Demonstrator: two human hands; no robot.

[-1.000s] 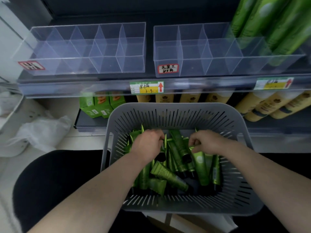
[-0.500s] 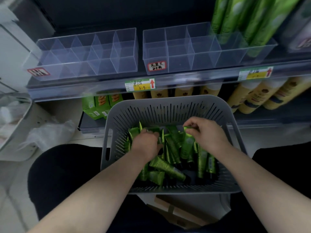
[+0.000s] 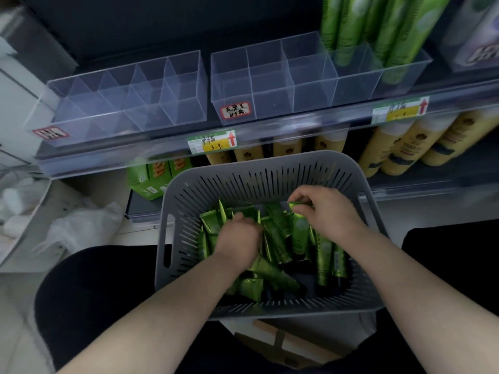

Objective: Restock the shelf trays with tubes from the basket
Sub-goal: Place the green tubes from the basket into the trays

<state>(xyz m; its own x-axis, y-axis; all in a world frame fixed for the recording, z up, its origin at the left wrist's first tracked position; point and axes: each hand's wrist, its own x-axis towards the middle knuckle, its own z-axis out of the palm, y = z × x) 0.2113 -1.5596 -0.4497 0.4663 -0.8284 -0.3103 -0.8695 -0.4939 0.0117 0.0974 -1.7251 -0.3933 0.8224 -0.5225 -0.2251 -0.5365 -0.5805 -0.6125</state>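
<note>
Below the top trays (image 3: 129,103), in the basket (image 3: 243,184), my right hand (image 3: 329,214) pinched a tube (image 3: 300,233); my left hand's (image 3: 237,240) grip I couldn't tell.

**One head-worn wide-angle view, tilted forward and down**

The scene is taken from above the person's lap, at close range. The grey basket (image 3: 256,182) of tubes (image 3: 278,238) is framed just below centre. The left hand (image 3: 237,238) and right hand (image 3: 326,214) are seen reaching in from 7 and 5 o'clock. The clear shelf trays (image 3: 270,85) are caught near 12 o'clock, bowed by the lens. Only this single view is supplied.
</note>
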